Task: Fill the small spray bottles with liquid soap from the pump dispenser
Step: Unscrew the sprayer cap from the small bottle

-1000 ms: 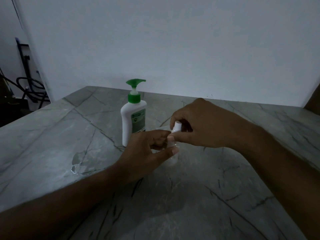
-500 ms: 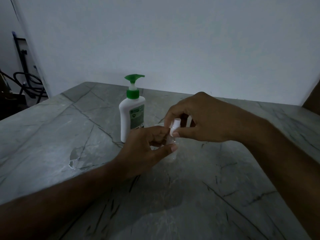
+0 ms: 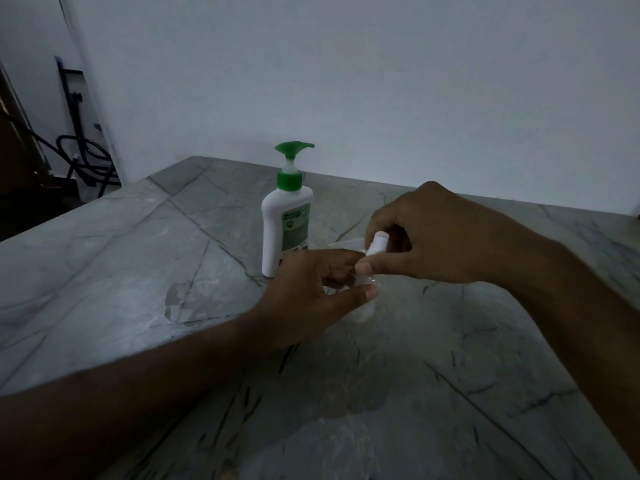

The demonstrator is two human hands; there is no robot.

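Note:
A white pump dispenser [image 3: 285, 230] with a green pump head stands upright on the grey marble table [image 3: 138, 258]. Just right of it, a small clear spray bottle [image 3: 366, 308] stands on the table, mostly hidden by my fingers. My left hand [image 3: 311, 296] grips its body. My right hand [image 3: 429, 237] pinches the white spray cap [image 3: 375, 243] at the bottle's top between thumb and fingers. I cannot tell whether the cap sits fully on the neck.
A white wall runs along the table's far edge. A wet patch [image 3: 175, 303] lies on the table left of my left hand. Dark cables and a stand [image 3: 79, 154] sit on the floor past the table's left edge.
Both hands stay on the small bottle and cap. The cap has risen slightly in my right fingers, and the view has shifted a little.

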